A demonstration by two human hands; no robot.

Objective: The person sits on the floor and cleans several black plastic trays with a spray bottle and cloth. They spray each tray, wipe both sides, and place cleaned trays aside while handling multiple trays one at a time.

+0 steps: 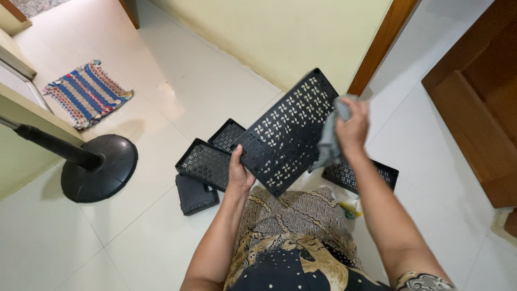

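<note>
My left hand (239,171) grips the lower left corner of a black perforated plastic panel (286,134) and holds it tilted up in front of me. Pressed against the panel's right edge is a grey cloth (329,134), bunched in my right hand (353,126). Beneath the panel my lap shows in a patterned brown and black garment (293,231).
Three more black perforated trays lie on the white tiled floor: one (204,164), another (227,134) behind it, one (362,175) at right. A black block (195,194) lies by them. A fan's round base (99,167) stands left, a striped mat (86,92) beyond, a wooden door (479,108) right.
</note>
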